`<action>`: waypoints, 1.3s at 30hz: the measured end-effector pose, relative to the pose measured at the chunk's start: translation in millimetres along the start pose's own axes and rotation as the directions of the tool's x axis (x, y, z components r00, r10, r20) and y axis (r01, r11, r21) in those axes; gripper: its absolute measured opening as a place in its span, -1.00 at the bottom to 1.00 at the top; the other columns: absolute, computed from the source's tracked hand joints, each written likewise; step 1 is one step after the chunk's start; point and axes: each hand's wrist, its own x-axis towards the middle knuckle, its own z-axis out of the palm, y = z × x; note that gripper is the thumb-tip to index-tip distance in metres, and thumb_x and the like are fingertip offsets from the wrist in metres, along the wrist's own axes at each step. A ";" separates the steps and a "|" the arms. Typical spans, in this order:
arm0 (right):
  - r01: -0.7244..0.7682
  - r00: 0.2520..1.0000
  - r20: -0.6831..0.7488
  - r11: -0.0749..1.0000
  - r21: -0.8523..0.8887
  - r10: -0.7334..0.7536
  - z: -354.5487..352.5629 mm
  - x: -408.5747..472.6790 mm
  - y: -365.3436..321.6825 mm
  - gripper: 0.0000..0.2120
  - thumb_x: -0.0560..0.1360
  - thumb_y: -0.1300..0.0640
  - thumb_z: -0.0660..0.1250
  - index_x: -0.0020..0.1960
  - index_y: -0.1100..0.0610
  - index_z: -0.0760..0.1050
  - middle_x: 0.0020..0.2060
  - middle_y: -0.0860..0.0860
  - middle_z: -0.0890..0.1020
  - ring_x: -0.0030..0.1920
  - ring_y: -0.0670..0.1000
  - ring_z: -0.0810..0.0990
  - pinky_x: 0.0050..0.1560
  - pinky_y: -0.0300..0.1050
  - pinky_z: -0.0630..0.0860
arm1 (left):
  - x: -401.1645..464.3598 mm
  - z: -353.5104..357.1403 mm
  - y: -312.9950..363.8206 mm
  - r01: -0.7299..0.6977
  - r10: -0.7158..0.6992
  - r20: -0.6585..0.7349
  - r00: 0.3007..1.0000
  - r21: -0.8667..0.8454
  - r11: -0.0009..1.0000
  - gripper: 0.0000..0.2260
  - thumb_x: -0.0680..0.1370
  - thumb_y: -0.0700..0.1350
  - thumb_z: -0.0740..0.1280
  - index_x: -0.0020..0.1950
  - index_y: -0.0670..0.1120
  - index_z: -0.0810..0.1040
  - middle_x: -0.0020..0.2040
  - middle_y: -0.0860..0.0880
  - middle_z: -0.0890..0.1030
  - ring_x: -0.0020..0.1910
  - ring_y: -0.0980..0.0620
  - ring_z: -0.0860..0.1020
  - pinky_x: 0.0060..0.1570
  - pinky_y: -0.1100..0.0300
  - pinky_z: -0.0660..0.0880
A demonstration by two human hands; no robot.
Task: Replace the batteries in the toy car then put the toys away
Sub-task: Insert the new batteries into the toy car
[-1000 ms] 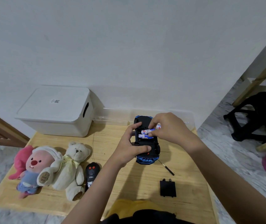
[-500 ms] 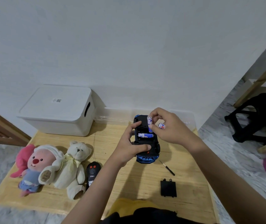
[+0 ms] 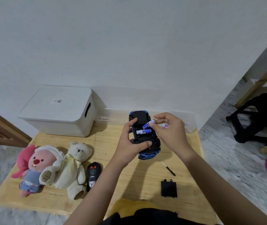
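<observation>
Hands (image 3: 130,140) hold upturned toy car (image 3: 144,135) lengthwise toward the wall.

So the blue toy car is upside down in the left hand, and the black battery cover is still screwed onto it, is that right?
Not quite. The head view shows the blue toy car upside down in the left hand, but the flat black battery cover is off, lying on the wooden table near the small screwdriver. The compartment is open, with a blue-and-white battery in it.

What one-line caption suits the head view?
Left hand steadies upturned toy car; right hand angles a battery into its open compartment.
</observation>
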 end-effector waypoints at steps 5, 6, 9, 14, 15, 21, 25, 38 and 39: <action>-0.011 0.998 -0.062 1.000 0.025 0.012 8.3 -1.3 0.6 -0.80 0.32 0.15 0.54 -0.30 -0.07 0.55 -0.33 -0.17 0.65 -0.22 -0.23 0.62 -0.18 -0.36 0.49 | -2.9 3.3 -2.1 -0.040 0.039 -0.044 0.998 -0.026 0.999 -0.24 0.36 -0.45 0.46 0.36 0.19 0.33 0.20 0.02 0.53 -0.04 -0.04 0.68 -0.10 0.16 0.61; -0.020 0.997 -0.072 1.000 0.024 0.021 9.4 -0.5 0.8 -0.82 0.31 0.14 0.55 -0.31 -0.06 0.56 -0.33 -0.17 0.65 -0.23 -0.22 0.61 -0.18 -0.38 0.48 | -3.2 3.0 -2.4 -0.043 0.042 -0.054 0.998 -0.031 0.999 -0.24 0.36 -0.45 0.46 0.35 0.18 0.33 0.19 0.04 0.55 -0.04 -0.03 0.68 -0.10 0.17 0.61; -0.047 0.996 -0.073 0.999 0.008 0.047 14.3 -1.0 1.7 -0.89 0.32 0.10 0.55 -0.31 -0.04 0.62 -0.32 -0.16 0.66 -0.23 -0.21 0.61 -0.18 -0.40 0.46 | -3.1 1.5 -2.1 -0.053 0.054 -0.071 0.996 0.003 0.999 -0.26 0.35 -0.44 0.47 0.34 0.17 0.35 0.12 0.14 0.57 -0.04 -0.01 0.67 -0.08 0.16 0.61; -0.017 0.996 -0.091 0.999 -0.047 0.013 24.0 -4.2 -1.2 -0.93 0.33 0.12 0.53 -0.27 0.02 0.65 -0.22 -0.10 0.62 -0.15 -0.13 0.61 -0.12 -0.28 0.48 | -1.7 -0.4 3.1 -0.093 0.105 -0.062 0.993 0.170 0.981 -0.29 0.33 -0.36 0.53 0.29 0.19 0.36 -0.02 0.39 0.55 -0.03 0.11 0.63 -0.03 0.18 0.60; -0.014 0.996 -0.092 0.999 -0.049 0.010 24.0 -3.9 -2.5 -0.91 0.33 0.13 0.53 -0.28 0.01 0.64 -0.22 -0.10 0.62 -0.15 -0.12 0.61 -0.11 -0.26 0.49 | -1.4 -0.8 4.7 -0.099 0.112 -0.055 0.992 0.198 0.975 -0.30 0.32 -0.33 0.53 0.29 0.18 0.36 -0.03 0.43 0.53 -0.04 0.16 0.62 -0.05 0.21 0.60; -0.041 0.999 -0.010 0.995 -0.096 0.040 19.6 2.8 -11.2 -0.90 0.31 0.11 0.55 -0.31 0.04 0.63 -0.19 -0.02 0.61 -0.14 -0.04 0.60 -0.07 -0.10 0.52 | -5.3 -2.8 9.7 -0.119 0.132 -0.032 0.991 0.259 0.958 -0.29 0.28 -0.21 0.51 0.34 0.15 0.33 0.16 0.28 0.47 0.04 0.12 0.59 0.00 0.17 0.59; -0.029 0.997 0.071 0.977 -0.209 0.044 14.5 6.3 -14.2 -0.77 0.32 0.06 0.53 -0.43 -0.10 0.53 -0.22 -0.05 0.58 -0.15 -0.03 0.58 -0.12 -0.08 0.50 | -7.1 -5.5 9.8 -0.132 0.143 -0.006 0.990 0.335 0.933 -0.28 0.28 -0.17 0.51 0.35 0.19 0.30 0.27 0.14 0.40 0.14 0.03 0.55 0.11 0.02 0.56; -0.236 0.822 0.509 0.966 -0.101 0.254 -10.6 16.3 -18.4 -0.63 0.51 0.35 0.06 -0.14 0.16 0.64 -0.52 -0.04 0.42 -0.52 0.00 0.29 -0.43 -0.20 0.28 | -7.7 -7.9 -5.1 -0.034 0.050 -0.044 0.998 0.305 0.952 -0.30 0.25 -0.17 0.52 0.28 0.27 0.35 0.22 0.13 0.43 0.05 0.04 0.59 0.04 0.05 0.60; -0.262 0.818 0.511 0.962 -0.076 0.263 -10.7 14.8 -18.5 -0.64 0.53 0.35 0.07 -0.12 0.17 0.63 -0.52 -0.03 0.42 -0.50 0.00 0.30 -0.43 -0.18 0.33 | -7.8 -7.6 -6.0 -0.030 0.047 -0.047 0.998 0.300 0.953 -0.30 0.25 -0.16 0.52 0.28 0.27 0.35 0.22 0.14 0.43 0.04 0.04 0.59 0.03 0.06 0.60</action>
